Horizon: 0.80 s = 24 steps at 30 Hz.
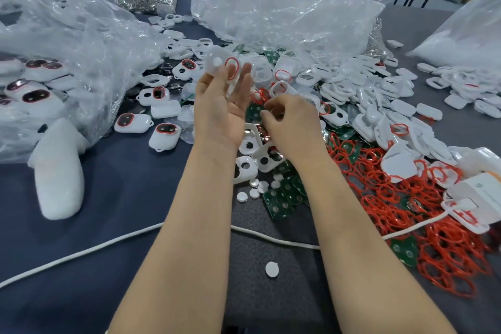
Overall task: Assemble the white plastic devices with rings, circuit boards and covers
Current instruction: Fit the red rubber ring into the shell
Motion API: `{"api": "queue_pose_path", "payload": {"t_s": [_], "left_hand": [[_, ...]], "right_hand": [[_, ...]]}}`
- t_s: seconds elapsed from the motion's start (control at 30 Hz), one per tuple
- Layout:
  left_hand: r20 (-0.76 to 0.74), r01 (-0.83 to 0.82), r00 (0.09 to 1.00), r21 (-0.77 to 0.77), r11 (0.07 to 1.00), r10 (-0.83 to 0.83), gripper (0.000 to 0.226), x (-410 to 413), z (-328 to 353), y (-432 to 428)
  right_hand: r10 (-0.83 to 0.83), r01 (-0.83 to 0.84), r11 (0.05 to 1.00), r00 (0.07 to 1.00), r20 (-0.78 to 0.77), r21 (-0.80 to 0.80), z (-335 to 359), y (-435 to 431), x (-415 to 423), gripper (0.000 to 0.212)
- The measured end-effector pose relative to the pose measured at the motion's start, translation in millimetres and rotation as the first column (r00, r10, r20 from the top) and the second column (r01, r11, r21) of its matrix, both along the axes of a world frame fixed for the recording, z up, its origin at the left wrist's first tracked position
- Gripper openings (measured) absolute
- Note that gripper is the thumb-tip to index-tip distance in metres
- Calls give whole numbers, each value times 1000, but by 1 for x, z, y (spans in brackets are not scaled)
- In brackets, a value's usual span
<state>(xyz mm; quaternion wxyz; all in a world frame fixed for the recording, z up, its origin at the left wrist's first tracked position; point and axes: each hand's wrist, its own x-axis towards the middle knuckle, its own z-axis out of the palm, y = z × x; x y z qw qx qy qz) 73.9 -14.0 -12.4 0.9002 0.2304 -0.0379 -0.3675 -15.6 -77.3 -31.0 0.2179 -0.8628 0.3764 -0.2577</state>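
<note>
Dark table (pixel 122 187): white device (pixel 221 64) pinched at left grip (pixel 222 111) fingertips.

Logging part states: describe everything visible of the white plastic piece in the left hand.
The white piece is a blurred, translucent-looking plastic shell with a round white button and an oval red ring seated on its face. It is raised above the parts pile, pinched at its lower edge by thumb and fingertips of the left hand.
</note>
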Motion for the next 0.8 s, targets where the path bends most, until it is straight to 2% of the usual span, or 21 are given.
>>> {"api": "queue_pose_path", "payload": {"t_s": [0.1, 0.23, 0.33, 0.43, 0.53, 0.6, 0.67, 0.73, 0.8], "left_hand": [[58, -83, 995, 3, 997, 83, 10, 9, 12, 6], [152, -267, 956, 108, 958, 249, 12, 38, 26, 26], [152, -361, 929, 174, 916, 337, 12, 63, 27, 48], [133, -409, 912, 229, 884, 388, 12, 85, 23, 66], [121, -415, 910, 263, 871, 397, 7, 99, 21, 74], [107, -389, 921, 267, 882, 375, 7, 103, 19, 74], [75, -367, 930, 252, 895, 360, 7, 104, 18, 72], [51, -364, 930, 247, 898, 363, 12, 104, 18, 69], [45, -367, 929, 256, 894, 368, 21, 103, 18, 67]], "right_hand": [[68, -69, 998, 994, 80, 10, 6, 13, 18, 21], [180, -185, 982, 975, 133, 27, 13, 35, 60, 21], [225, -224, 974, 970, 94, -27, 17, 47, 98, 26], [228, -230, 972, 973, -34, -57, 16, 53, 135, 31], [162, -185, 979, 962, -221, -90, 10, 50, 161, 31], [106, -168, 977, 915, -389, -129, 5, 48, 171, 31], [62, -154, 975, 877, -477, -157, 0, 46, 176, 34], [28, -101, 983, 909, -416, -155, -2, 44, 177, 35], [13, -59, 987, 957, -290, -150, -4, 43, 174, 33]]}}
